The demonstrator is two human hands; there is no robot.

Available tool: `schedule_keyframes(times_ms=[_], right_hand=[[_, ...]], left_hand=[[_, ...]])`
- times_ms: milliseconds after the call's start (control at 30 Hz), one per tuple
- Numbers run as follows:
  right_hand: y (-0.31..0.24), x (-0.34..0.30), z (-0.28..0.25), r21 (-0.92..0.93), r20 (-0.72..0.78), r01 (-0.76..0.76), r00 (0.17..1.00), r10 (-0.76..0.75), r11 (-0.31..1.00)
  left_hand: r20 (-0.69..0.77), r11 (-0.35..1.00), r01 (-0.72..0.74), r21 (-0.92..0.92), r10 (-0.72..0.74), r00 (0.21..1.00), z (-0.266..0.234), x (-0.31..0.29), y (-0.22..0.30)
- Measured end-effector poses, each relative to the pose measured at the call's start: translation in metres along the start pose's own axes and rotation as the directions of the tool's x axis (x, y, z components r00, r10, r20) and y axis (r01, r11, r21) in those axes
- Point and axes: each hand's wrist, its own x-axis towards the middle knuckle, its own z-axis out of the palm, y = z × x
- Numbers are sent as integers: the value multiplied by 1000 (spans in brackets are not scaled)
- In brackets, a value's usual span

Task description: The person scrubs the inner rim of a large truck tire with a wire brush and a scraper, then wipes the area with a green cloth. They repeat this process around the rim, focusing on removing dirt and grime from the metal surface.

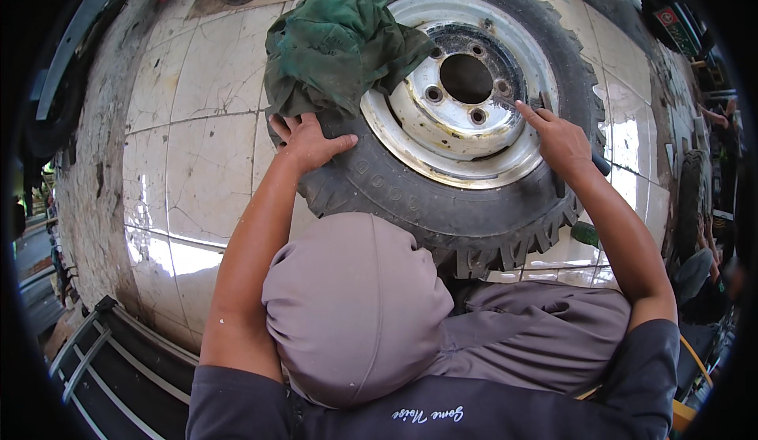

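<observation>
A large knobby tyre (489, 223) lies flat in front of me around a worn silver wheel rim (462, 136) with a round centre hole and several bolt holes. A crumpled dark green cloth (335, 49) is draped over its upper left. My left hand (312, 146) rests open on the tyre's left sidewall, thumb spread, fingertips against the cloth's lower edge. Over the right side of the rim, my right hand (562, 141) is closed around a dark-handled tool (602, 163), index finger stretched toward the hub. The hand hides most of the tool, so its kind cannot be told.
Cracked, glossy pale tiles (209, 156) surround the tyre. A green object (584, 233) lies beside its lower right edge. A black slatted metal rack (118, 353) stands at lower left. Farther right are another tyre (689, 195) and another person's hand (720, 114).
</observation>
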Motion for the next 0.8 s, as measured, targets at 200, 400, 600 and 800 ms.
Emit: schedule_keyframes(times_ms=[200,400,600,800], right_hand=[[-4,2,-4,-9,106,-44,993,45,999],[0,3,2,-29,119,-43,992,46,999],[-9,3,-6,24,79,-60,995,58,998],[9,-2,19,-75,-86,166,981,-172,983]], left_hand=[[-7,1000,-10,13,11,1000,-2,0,2],[9,1000,8,21,-9,1000,1,0,3],[-36,1000,0,-1,0,999,2,2,-4],[-37,1000,10,-12,-11,999,4,4,-5]])
